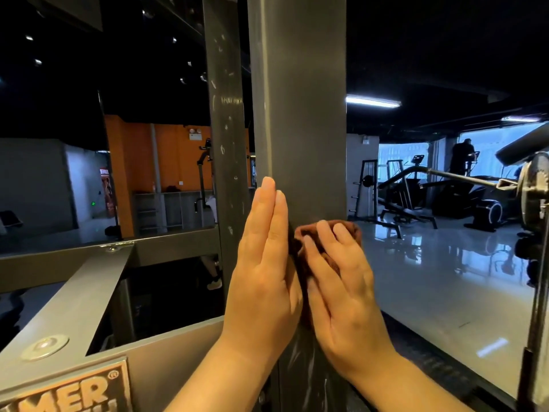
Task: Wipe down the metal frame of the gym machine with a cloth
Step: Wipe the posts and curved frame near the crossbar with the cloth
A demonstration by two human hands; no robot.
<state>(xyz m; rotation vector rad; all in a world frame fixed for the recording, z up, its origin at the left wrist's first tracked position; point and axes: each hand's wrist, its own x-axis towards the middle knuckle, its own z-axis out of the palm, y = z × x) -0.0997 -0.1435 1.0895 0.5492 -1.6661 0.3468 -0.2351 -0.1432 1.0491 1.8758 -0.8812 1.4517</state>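
Clearly the cloth (312, 257) was the soft part of the job: a small brown rag, bunched and limp, light enough to be steered by fingertips alone. It sat pressed against the near face of the grey post (300, 114), trapped between that face and the right hand (341, 281), whose fingers were curled over the wad and clamped on it. The left hand (264, 263) lay flat and open, fingers together, against the post's left edge just beside the cloth, holding nothing. The post itself looked rigid, heavy and fixed, smooth painted steel that would let a rag slide easily; a second post (225, 129) behind it showed pale scuffs. My judgement was that the rag was best held bunched under the palm, since a loose corner would drag and fold. Steady pressure should be safe on a frame this stiff.
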